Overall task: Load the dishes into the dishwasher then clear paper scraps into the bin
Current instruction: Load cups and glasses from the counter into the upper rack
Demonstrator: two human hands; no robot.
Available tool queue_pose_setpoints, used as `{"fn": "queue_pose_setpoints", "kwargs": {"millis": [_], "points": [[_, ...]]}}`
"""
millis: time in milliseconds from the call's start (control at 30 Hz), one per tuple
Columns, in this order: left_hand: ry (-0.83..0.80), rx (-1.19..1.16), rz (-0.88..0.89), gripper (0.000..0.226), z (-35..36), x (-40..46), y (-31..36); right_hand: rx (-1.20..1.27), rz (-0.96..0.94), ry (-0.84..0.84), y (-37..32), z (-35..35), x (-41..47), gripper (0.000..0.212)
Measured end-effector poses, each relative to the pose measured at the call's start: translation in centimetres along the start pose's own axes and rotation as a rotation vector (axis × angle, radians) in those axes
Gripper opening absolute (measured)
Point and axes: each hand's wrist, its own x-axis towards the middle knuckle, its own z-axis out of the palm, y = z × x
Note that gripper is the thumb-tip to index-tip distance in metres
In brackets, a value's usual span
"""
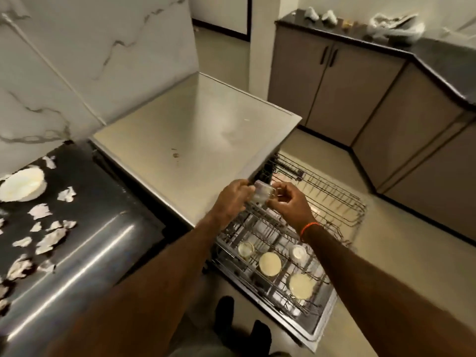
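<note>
Both hands (233,199) (288,204) around clear glass (262,193)

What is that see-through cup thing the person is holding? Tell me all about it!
The glass cup looks small, clear and shiny, though blurred. It seems to lie tilted on its side. Both hands hold it: the left hand grips one end and the right hand pinches the other with curled fingers. It hangs in the air above the pulled-out dishwasher rack, just off the front edge of the steel countertop.
</note>
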Motion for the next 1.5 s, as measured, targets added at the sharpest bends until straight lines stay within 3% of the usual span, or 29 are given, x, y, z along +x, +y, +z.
{"fn": "queue_pose_setpoints", "kwargs": {"millis": [100,200,267,333,433,567,700,833,1133,1333,1500], "points": [[-0.097,0.069,-0.045,0.045,2.2,1.4,-2.8,-0.120,0.075,0.025,3.8,-1.7,-0.2,0.048],[-0.182,0.133,-0.115,0.027,4.0,3.7,-6.8,-0.274,0.144,0.091,8.3,-1.7,1.0,0.043],[-0.201,0.161,-0.155,0.028,5.0,5.4,-9.4,-0.422,0.189,0.117,11.3,-1.0,1.7,0.044],[-0.225,0.204,-0.182,0.023,5.9,7.5,-12.2,-0.665,0.221,0.102,14.8,-0.1,2.8,0.051],[-0.247,0.312,-0.208,0.037,7.3,10.5,-16.2,-0.816,0.253,0.004,18.5,1.9,4.4,0.067],[-0.303,0.493,-0.159,0.046,9.0,13.5,-19.2,-0.838,0.266,-0.080,22.8,4.0,6.5,0.076],[-0.329,0.598,-0.203,0.061,9.0,15.2,-21.3,-0.842,0.275,-0.075,24.5,5.2,7.3,0.067],[-0.361,0.655,-0.241,0.057,8.8,15.8,-22.2,-0.857,0.342,-0.095,25.3,5.6,7.7,0.067],[-0.467,0.787,-0.146,0.063,9.5,16.0,-23.4,-0.912,0.371,-0.096,26.2,5.4,6.8,0.075],[-0.560,0.920,-0.038,0.058,11.3,15.4,-21.9,-1.063,0.345,-0.071,26.4,4.8,6.0,0.060],[-0.545,0.903,-0.063,0.051,11.4,15.6,-21.6,-1.026,0.384,-0.032,26.4,5.2,6.0,0.055]]}}
